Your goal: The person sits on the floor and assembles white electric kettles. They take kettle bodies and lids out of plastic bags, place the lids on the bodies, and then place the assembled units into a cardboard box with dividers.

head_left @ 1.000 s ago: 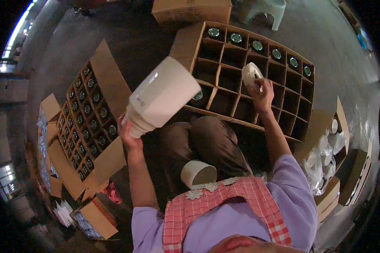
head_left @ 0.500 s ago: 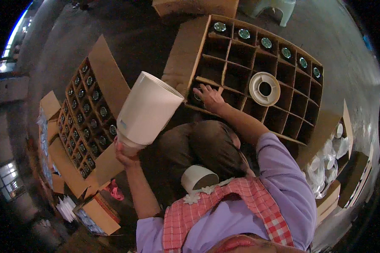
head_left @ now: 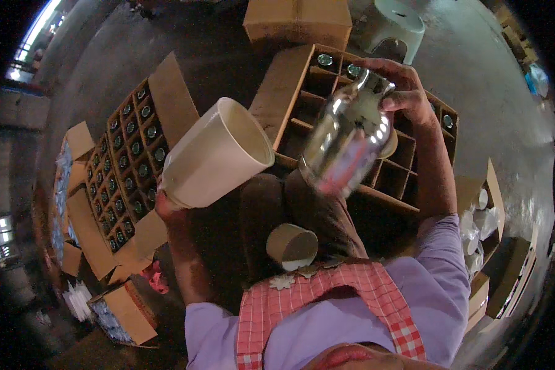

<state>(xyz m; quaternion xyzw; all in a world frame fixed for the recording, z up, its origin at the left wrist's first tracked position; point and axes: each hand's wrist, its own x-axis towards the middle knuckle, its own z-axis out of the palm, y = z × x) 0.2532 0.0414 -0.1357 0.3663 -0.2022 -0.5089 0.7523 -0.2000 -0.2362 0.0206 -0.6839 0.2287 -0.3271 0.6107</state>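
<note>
My left hand [head_left: 169,206] is closed around the lower end of a cream-white plastic flask casing [head_left: 206,157]. The casing tilts with its open mouth up and to the right. In my right hand [head_left: 407,92] is a shiny silver glass vacuum-flask liner [head_left: 348,132], gripped by its neck, with the rounded bottom pointing down and left, slightly blurred. It hangs over the divided carton [head_left: 404,205], apart from the casing. That carton has a few silver liner tops in its far row. The liner mostly hides a cream plastic ring [head_left: 390,147] on the dividers.
On my lap lies a short cream plastic cup [head_left: 291,246]. Another divided carton [head_left: 151,237], full of silver-topped liners, stands at left. A closed cardboard box [head_left: 299,21] and a pale green stool [head_left: 401,24] are beyond. Wrapped white parts fill a box [head_left: 493,191] at right.
My right hand has lifted a silver liner out of the divided carton and moved right with it. The casing in my left hand has shifted slightly left and tipped, showing more of its mouth.
</note>
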